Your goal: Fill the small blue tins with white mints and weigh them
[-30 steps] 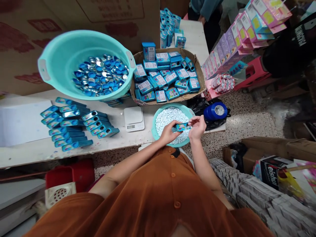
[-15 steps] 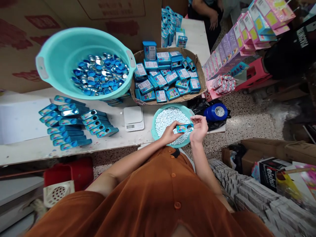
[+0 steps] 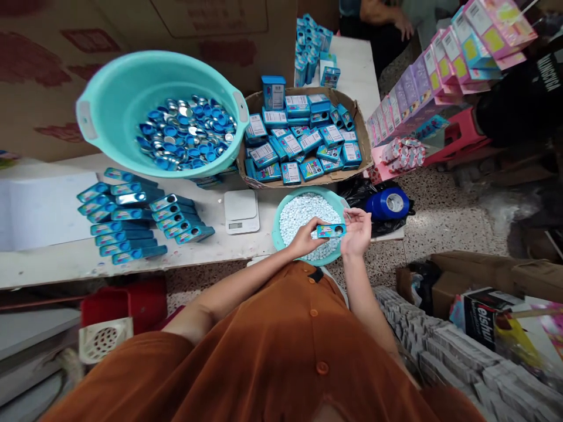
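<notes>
My left hand [image 3: 304, 239] grips a small blue candy box [image 3: 326, 231] with a dark round hole near its right end. Just right of that end is my right hand [image 3: 357, 234], cupped palm up with its fingers apart; I cannot tell whether small candies lie in it. Both hands are over a turquoise basin [image 3: 277, 235] of small white candies [image 3: 303, 212]. Behind it, a cardboard tray [image 3: 368, 146] holds many similar blue boxes [image 3: 290, 143].
A large turquoise tub [image 3: 114, 105] of blue and silver caps [image 3: 189, 132] stands back left. Below it are rows of blue boxes [image 3: 127, 234] and a white scale [image 3: 241, 206]. Blue tape [image 3: 387, 203] lies at right. Another person's arm [image 3: 382, 13] shows at the top.
The view has shifted slightly, moving the scene right. My right hand has opened a little and a white candy at the box's hole no longer shows. My left hand still holds the box.
</notes>
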Demonstrator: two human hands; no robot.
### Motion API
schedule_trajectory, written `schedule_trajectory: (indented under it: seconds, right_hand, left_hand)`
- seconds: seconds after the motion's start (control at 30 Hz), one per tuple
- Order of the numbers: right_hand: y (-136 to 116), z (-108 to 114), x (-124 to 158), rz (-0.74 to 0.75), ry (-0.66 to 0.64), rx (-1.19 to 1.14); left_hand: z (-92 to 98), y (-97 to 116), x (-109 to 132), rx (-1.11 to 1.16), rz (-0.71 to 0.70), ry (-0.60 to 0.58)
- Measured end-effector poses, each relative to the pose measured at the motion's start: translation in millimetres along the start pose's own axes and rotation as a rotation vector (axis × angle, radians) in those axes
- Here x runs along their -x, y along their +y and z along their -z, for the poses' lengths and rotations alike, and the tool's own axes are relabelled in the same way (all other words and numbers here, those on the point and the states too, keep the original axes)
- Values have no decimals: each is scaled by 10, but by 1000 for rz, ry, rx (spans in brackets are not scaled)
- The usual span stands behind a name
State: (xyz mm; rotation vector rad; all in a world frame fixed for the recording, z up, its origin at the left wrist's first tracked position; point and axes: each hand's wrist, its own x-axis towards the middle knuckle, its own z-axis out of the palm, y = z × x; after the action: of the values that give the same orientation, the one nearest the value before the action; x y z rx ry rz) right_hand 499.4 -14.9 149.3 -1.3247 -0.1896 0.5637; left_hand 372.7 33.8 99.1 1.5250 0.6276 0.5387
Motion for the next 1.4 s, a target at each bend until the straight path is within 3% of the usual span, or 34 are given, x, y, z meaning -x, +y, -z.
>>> schedule_trajectory:
  seconds: [0.13,0.2,0.33,0.4,0.53,0.63,0.73,1.07,1.27,1.4]
  right_hand:
    - [85,149,-38,-54,2,-8]
    - [170,273,-49,-66,23,31]
    - [331,496,-44,-172,67,94]
    - [394,561,-35,-197,79,123]
    - [520,600,-10,-251,62,264]
    - [616,602,20,-294,48,367]
    - [683,629,63,-305,23,410]
    - [744,754,178,-351,83,408]
    - [790,801,187,-361,78,426]
    - [824,836,171,-399,61,453]
  left_hand:
    - [268,41,175,-86,-27,101]
    - [490,22,321,-189,-41,218]
    - [1056,-219,619,-330,82,706]
    - [1377,-430,723,-347,151,879]
    - [1959,-861,795,-433,211,922]
    - [2232,-1082,752,-471,260,890]
    - [2338,-1185,669,-448,277,845]
    - [2322,-1362,521,-437,271,724]
    - [2343,-1411,708,-548,265,726]
    - [2199,-1364,1011,-593,327,781]
